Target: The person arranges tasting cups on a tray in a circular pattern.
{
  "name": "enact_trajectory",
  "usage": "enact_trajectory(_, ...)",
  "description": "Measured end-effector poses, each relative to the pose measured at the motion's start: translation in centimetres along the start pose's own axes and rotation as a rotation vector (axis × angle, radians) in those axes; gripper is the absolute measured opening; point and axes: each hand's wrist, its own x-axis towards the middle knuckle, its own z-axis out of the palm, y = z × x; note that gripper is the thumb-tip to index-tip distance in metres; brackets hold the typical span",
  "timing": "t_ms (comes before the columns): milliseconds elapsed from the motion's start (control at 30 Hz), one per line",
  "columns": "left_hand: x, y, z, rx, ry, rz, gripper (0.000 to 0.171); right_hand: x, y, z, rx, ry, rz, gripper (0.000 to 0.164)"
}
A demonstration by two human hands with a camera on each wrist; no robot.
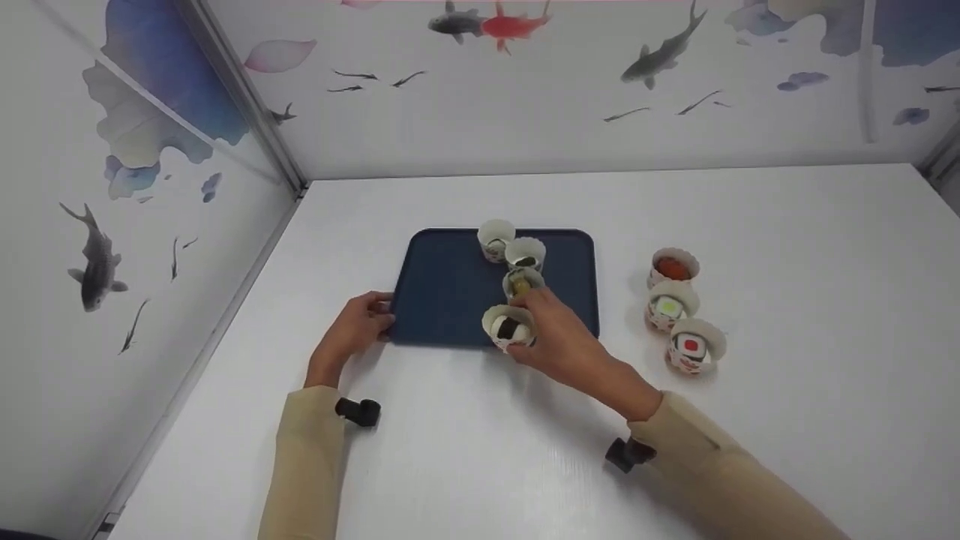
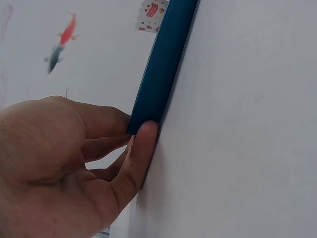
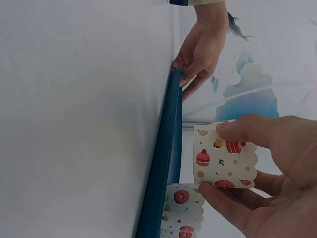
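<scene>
Head view: right hand (image 1: pixel 561 339), grip narrow, thumb and fingers pinching a printed paper cup (image 3: pixel 225 156); inside it, a white rice ball (image 1: pixel 510 328) with a black band. From above, cup overlaps near rim of the blue tray (image 1: pixel 450 292); right wrist view puts its base raised just above that rim.

Left hand (image 1: pixel 355 328): grip holding the tray at its near left corner, thumb and fingers around the edge, seen best from the left wrist.

Three more cups stand on the tray, close together, right of centre: yellow piece (image 1: pixel 520 287) in the nearest, dark piece (image 1: pixel 526 262) in the next, pale piece (image 1: pixel 497 245) in the farthest.

White bench (image 1: pixel 480 465), right of tray: three cups in a tight line. Farthest, red-orange piece (image 1: pixel 673 268); middle, sushi roll with yellow-green centre (image 1: pixel 667 308); nearest, sushi roll with red centre (image 1: pixel 691 345). Tan sleeves (image 1: pixel 307 457), black camera (image 1: pixel 360 412) at each wrist.
</scene>
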Motion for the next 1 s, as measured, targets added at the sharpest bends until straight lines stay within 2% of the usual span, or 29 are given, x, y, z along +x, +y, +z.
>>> enact_trajectory(200, 0.0, -0.1, 0.1, -0.016, -0.005, 0.008, 0.047, 1.3, -0.8, 1.2, -0.023, 0.029, -0.018, 0.051)
enact_trajectory(467, 0.1, 0.0, 0.2, -0.018, 0.003, 0.001, 0.047, 2.8, -0.8, 2.7, -0.083, 0.076, 0.008, 0.047)
enact_trajectory(633, 0.0, 0.2, 0.1, -0.014, 0.003, -0.007, 0.048, 3.1, -1.2, 3.3, -0.075, 0.107, 0.052, 0.046)
enact_trajectory(867, -0.1, 0.1, 0.0, -0.017, 0.001, -0.006, 0.048, 3.4, -1.4, 4.0, -0.115, 0.186, 0.004, 0.043)
enact_trajectory(1000, 0.1, 0.0, 0.0, -0.017, -0.002, 0.002, 0.048, 3.4, -1.2, 4.0, -0.118, 0.202, 0.018, 0.047)
